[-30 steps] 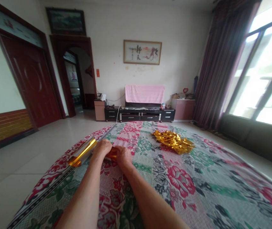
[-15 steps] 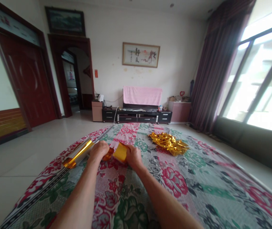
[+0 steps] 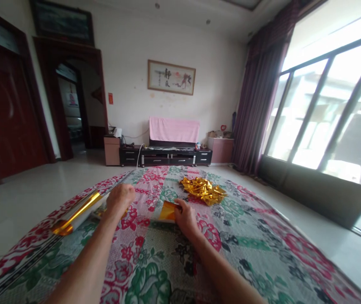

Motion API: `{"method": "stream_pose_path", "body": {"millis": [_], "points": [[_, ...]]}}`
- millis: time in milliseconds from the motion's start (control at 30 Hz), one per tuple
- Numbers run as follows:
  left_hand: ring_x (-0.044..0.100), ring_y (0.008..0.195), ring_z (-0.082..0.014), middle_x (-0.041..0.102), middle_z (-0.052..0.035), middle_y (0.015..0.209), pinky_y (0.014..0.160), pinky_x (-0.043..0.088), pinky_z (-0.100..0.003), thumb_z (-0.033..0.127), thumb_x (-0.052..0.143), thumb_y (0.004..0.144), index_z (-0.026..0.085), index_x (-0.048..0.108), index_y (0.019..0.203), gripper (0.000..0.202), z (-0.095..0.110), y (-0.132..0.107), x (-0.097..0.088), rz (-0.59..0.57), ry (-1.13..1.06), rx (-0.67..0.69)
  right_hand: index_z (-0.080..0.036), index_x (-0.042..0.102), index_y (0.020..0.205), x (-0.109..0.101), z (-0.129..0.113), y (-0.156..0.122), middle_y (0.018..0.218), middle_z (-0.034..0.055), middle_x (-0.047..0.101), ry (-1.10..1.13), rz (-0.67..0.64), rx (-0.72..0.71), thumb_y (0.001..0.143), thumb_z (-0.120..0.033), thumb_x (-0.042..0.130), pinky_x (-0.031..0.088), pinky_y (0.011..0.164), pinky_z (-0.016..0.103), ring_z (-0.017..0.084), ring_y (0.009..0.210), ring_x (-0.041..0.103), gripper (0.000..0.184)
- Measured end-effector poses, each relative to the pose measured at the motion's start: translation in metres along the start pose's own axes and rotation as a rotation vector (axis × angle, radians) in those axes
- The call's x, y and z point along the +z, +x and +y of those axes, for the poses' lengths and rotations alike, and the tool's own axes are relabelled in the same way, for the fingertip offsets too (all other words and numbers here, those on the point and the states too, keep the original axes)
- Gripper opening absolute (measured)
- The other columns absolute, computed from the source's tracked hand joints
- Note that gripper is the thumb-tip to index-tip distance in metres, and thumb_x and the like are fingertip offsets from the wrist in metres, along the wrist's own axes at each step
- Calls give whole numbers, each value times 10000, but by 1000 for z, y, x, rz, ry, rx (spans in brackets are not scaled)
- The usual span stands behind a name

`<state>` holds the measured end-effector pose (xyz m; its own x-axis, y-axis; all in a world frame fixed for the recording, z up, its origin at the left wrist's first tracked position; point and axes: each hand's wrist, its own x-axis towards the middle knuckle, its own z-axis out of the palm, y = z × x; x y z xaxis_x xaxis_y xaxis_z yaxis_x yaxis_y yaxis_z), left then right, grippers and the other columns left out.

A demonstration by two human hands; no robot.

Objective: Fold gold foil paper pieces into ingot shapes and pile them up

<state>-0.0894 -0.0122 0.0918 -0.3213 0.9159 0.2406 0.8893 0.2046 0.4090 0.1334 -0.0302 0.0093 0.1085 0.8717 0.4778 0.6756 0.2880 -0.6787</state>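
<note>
My right hand (image 3: 186, 216) pinches the edge of a small gold foil sheet (image 3: 168, 211), thumb and fingers closed on its right side. Farther left, my left hand (image 3: 121, 199) is curled, its fingers partly hidden by its back; a bit of gold foil (image 3: 124, 213) shows under it. A shiny roll of gold foil (image 3: 79, 213) lies aslant on the cloth, left of that hand. Beyond my right hand rests a crumpled heap of gold foil (image 3: 204, 191).
A flowered cloth (image 3: 150, 270) covers the round surface in front of me. Across the tiled floor stand a low black TV cabinet (image 3: 168, 158) and a screen under a pink cloth (image 3: 174, 128). Tall windows (image 3: 320, 114) and a purple curtain (image 3: 253, 101) are at right.
My hands have moved apart, the left one toward the foil roll, the right one keeping the small gold sheet. The view has turned to the right.
</note>
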Motion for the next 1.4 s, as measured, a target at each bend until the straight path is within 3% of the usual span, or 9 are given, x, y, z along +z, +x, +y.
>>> {"method": "stream_pose_path", "body": {"millis": [100,200,267,400,667,933,1133,1267,1400], "points": [[635,613,-196,685,-76,713,534,436,-246,297,515,722,175,617,1062,376,25,-16,12,-243,-324,24,-173,637,1024,1,2,-4,875,49,701,48,46,-16,735,-129,453,477,726,229,163,775,653,346],[602,523,-134,680,-73,802,442,397,-196,293,578,687,153,459,1235,577,40,-32,30,-567,-633,-28,-182,620,1037,2,1,-7,859,39,699,82,83,-78,746,-129,443,473,745,225,155,797,648,345],[600,512,-115,673,-76,857,437,405,-184,254,601,667,163,387,1277,652,44,-38,39,-691,-756,-81,-186,610,1046,2,0,-8,873,35,693,98,90,-136,758,-134,438,466,768,223,147,818,639,339],[618,542,-112,666,-77,910,451,426,-180,227,619,654,186,368,1265,662,46,-41,43,-792,-880,-123,-174,583,1080,2,0,-10,951,49,672,152,117,-182,784,-160,428,466,778,227,140,845,623,335],[660,656,-158,673,-53,923,422,386,-151,318,684,591,204,517,1068,519,51,-44,44,-964,-924,-28,-167,587,1047,2,2,-6,926,51,671,266,211,-112,771,-165,426,479,744,232,143,824,622,319],[640,721,-169,686,-65,826,525,430,-197,386,662,611,163,612,972,428,53,-46,47,-838,-980,35,-153,562,1046,-4,-3,-8,856,41,676,411,165,-89,750,-203,458,488,678,237,135,707,623,317],[612,694,-161,689,-52,757,551,433,-211,307,670,582,127,663,914,378,54,-45,54,-643,-1090,149,-141,567,1044,-8,-3,-5,1023,88,639,338,150,21,676,-203,475,485,671,239,174,867,611,384],[612,685,-156,695,-70,813,570,443,-214,304,646,600,114,665,921,374,53,-44,65,-589,-1140,188,-128,515,1143,-8,-1,-4,918,80,672,265,98,94,675,-184,452,475,700,259,173,782,625,476],[612,855,-195,671,-89,988,694,471,-248,304,631,607,120,684,859,316,52,-43,72,-532,-1201,259,-145,472,1204,-10,-4,-6,783,32,677,235,89,68,670,-171,443,456,611,233,152,628,599,536]]}}
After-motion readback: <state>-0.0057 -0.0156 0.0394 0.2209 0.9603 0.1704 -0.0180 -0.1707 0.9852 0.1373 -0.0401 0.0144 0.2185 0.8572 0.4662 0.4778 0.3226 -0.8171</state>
